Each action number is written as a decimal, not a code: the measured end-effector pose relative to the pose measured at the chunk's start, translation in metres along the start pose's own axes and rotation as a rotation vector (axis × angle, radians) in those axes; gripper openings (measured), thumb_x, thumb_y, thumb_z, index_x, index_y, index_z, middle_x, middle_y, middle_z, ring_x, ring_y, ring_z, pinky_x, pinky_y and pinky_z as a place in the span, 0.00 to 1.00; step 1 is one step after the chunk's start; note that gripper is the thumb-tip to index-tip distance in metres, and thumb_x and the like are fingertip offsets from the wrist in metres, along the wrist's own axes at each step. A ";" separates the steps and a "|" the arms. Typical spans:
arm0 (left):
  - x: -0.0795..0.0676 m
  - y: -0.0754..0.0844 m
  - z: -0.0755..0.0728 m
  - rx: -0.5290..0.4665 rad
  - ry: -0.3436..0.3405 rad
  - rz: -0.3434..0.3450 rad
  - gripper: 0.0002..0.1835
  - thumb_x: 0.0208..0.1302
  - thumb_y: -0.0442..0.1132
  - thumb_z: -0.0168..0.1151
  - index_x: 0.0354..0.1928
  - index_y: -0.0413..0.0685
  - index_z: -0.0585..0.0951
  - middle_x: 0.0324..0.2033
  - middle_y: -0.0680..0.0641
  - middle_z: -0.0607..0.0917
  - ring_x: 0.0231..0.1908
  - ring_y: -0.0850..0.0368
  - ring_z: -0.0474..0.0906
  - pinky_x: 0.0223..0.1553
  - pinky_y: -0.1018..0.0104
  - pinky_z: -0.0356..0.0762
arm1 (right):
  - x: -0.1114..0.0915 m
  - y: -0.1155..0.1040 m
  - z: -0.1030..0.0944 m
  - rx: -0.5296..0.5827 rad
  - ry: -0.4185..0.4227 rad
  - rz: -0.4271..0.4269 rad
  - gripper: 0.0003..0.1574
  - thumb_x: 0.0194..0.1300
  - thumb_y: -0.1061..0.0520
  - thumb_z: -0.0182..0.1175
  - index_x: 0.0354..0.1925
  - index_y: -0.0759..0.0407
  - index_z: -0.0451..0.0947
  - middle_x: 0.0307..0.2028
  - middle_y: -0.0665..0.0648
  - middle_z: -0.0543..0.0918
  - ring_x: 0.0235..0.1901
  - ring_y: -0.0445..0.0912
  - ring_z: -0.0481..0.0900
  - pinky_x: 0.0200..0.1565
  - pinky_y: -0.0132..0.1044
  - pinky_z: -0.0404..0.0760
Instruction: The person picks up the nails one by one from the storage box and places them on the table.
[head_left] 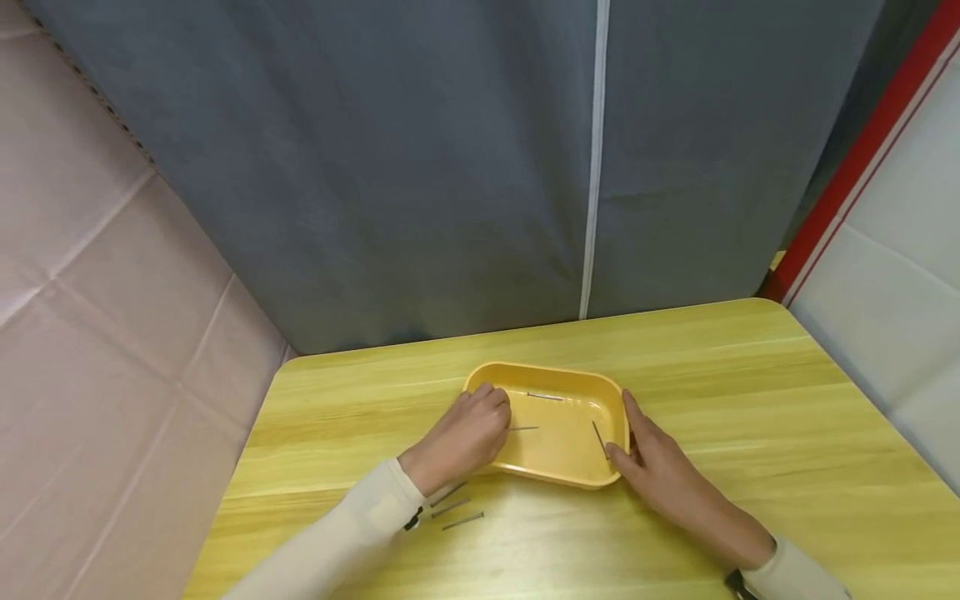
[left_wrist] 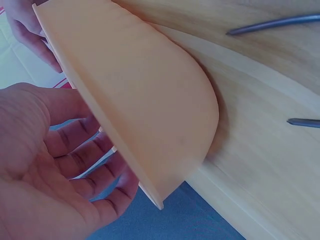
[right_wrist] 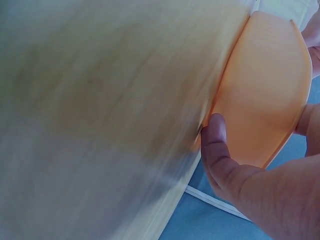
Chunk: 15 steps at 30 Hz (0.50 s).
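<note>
A yellow plastic tray [head_left: 558,477] lies on the wooden table, with several metal nails inside, among them one nail [head_left: 545,397] by the far wall. My right hand [head_left: 671,475] grips the tray's right end, thumb over the rim and fingers against the outer wall. Over the left end reaches my left hand [head_left: 468,429], its fingers bent down inside the rim. A nail [head_left: 524,428] lies just right of its knuckles. In the left wrist view the tray wall [left_wrist: 135,95] hides those fingertips, so whether they pinch anything is unclear.
Several more nails lie on the table [head_left: 337,417] near my left wrist, one of them a nail [head_left: 462,522] in front of the tray. A grey curtain [head_left: 375,183] hangs behind the table. Light cloth walls stand at the left and right.
</note>
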<state>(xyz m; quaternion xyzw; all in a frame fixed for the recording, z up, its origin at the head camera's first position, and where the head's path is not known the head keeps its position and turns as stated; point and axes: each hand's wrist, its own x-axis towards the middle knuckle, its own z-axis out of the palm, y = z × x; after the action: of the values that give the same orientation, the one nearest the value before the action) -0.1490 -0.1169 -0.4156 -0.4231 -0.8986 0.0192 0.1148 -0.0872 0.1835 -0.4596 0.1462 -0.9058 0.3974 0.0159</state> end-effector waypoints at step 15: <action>-0.015 -0.004 -0.007 -0.040 -0.002 -0.036 0.06 0.68 0.36 0.60 0.34 0.50 0.85 0.41 0.52 0.83 0.42 0.56 0.74 0.33 0.67 0.69 | 0.000 0.000 0.000 -0.016 0.007 0.011 0.52 0.75 0.51 0.58 0.79 0.69 0.39 0.67 0.73 0.68 0.48 0.46 0.80 0.47 0.40 0.82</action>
<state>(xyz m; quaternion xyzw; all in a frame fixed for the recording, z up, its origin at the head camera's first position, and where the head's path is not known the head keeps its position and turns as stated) -0.1414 -0.1315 -0.4107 -0.4093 -0.9063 -0.0004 0.1055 -0.0868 0.1834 -0.4592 0.1395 -0.9096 0.3908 0.0182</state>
